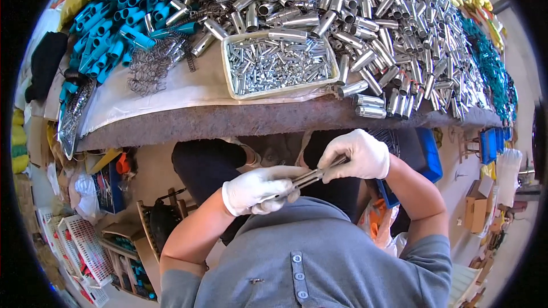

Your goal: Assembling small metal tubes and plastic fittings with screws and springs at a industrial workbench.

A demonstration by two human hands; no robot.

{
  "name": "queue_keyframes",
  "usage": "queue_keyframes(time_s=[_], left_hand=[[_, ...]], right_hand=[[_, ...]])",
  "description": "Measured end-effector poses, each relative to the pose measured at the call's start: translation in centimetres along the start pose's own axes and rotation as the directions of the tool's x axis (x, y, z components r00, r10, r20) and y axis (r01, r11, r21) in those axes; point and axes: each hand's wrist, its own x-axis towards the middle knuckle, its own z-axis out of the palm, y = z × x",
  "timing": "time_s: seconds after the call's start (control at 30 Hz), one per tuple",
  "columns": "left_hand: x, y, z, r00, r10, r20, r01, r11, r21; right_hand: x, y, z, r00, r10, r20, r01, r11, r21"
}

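Both gloved hands grip one thin metal rod [308, 178]: left hand [260, 189] closed on its lower end, right hand [355, 155] on its upper. A tray [233, 82] of small metal parts sits on the bench above

Middle of the thin metal rod [308, 178] buried in my left hand [260, 189], its far end lost under my right hand [357, 155], small parts in the tray [234, 82] too tiny to tell, pile of metal tubes [365, 17] cut off at the far edge of the table [228, 122]

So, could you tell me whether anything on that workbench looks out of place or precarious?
Mostly it is an orderly clutter, but a few silver metal tubes lie right at the bench's front edge, apart from the main pile and close to rolling off. The tray of small parts sits square.
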Motion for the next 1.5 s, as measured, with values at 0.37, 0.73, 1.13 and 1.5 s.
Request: queue_keyframes(time_s=[0.37,0.73,1.13,1.5], left_hand=[[0.2,-0.2,0.7,0.997,0.079,0.012,-0.079,0.996,0.039],[-0.3,0.1,0.4,0.994,0.071,-0.079,-0.085,0.979,-0.185],[-0.8,-0.8,-0.4,0.990,0.075,-0.122,-0.116,0.916,-0.383],[-3.7,-0.4,-0.1,0.912,0.337,-0.235,-0.408,0.816,-0.410]], right_hand=[[-0.5,0.6,0.0,0.995,-0.087,0.040,0.083,0.994,0.075],[0.9,2.3,2.6,0.962,0.229,-0.146,-0.134,0.867,0.479],[2.9,2.8,4.0,0.955,0.186,-0.232,-0.002,0.785,0.619],[8.3,-3.5,-1.5,0.852,-0.500,-0.152,0.297,0.703,-0.646]])
